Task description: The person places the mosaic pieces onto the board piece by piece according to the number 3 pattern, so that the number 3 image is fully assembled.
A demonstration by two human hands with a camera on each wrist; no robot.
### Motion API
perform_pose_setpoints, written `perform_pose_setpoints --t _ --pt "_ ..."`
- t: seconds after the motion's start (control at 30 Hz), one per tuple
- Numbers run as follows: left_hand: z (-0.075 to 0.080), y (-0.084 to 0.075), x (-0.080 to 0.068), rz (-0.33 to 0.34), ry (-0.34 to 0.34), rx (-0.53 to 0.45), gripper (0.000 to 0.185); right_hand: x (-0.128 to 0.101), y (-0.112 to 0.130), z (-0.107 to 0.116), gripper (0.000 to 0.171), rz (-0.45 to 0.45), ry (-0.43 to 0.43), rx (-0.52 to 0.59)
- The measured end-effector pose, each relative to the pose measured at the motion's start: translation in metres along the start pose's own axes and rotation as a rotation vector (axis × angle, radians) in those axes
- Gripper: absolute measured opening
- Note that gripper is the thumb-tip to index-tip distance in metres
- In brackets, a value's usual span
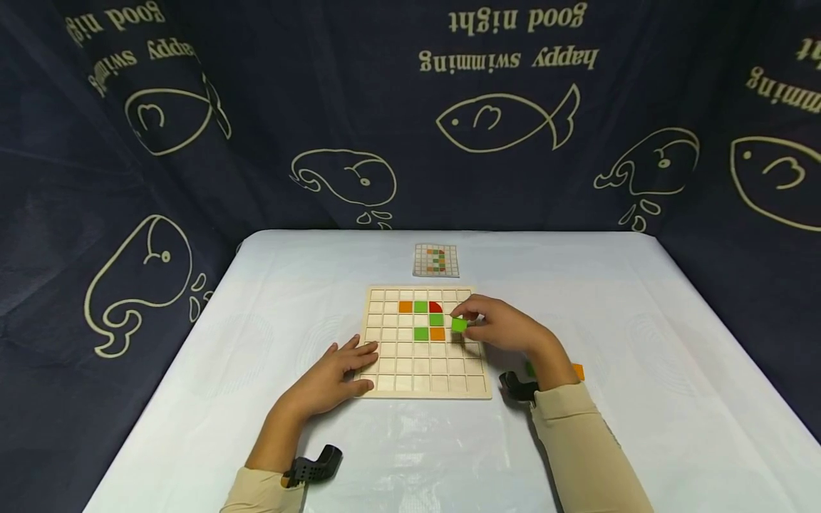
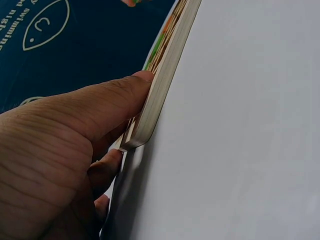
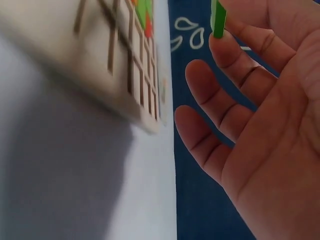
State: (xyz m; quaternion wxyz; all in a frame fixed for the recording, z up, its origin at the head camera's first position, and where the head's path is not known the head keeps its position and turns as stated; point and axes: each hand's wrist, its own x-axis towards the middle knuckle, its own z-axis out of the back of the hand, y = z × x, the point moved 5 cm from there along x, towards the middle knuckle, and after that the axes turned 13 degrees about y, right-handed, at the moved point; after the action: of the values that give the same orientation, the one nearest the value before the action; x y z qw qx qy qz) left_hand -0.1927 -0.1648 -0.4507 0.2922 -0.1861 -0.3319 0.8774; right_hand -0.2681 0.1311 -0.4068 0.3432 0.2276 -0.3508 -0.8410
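Note:
A wooden grid board (image 1: 423, 370) lies in the middle of the white table. It holds orange (image 1: 405, 307), green (image 1: 420, 333) and red (image 1: 436, 307) tiles in its upper rows. My right hand (image 1: 497, 324) pinches a green square tile (image 1: 459, 325) just above the board's right side; the wrist view shows the tile's edge (image 3: 218, 19) at the fingertips (image 3: 224, 42). My left hand (image 1: 333, 374) rests flat on the table, fingers straight against the board's left edge (image 2: 160, 92), the thumb (image 2: 107, 97) pressing its side.
A small pattern card (image 1: 436, 259) lies beyond the board. Loose orange (image 1: 579, 371) and green tiles lie behind my right wrist. Dark fabric printed with fish and whales (image 1: 507, 117) surrounds the table on three sides.

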Motion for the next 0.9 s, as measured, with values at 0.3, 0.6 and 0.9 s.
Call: perform_pose_setpoints --t 0.3,0.6,0.9 --pt "0.000 0.000 0.000 0.003 0.004 -0.008 0.058 0.013 0.006 -0.020 0.030 0.020 0.054 -0.001" --pt "-0.001 0.001 0.000 0.005 0.010 -0.018 0.057 0.023 0.007 -0.036 0.029 -0.021 0.087 -0.059" --pt "-0.001 0.003 0.001 0.001 -0.001 -0.011 0.057 0.026 0.012 -0.040 0.024 0.002 0.095 -0.149"
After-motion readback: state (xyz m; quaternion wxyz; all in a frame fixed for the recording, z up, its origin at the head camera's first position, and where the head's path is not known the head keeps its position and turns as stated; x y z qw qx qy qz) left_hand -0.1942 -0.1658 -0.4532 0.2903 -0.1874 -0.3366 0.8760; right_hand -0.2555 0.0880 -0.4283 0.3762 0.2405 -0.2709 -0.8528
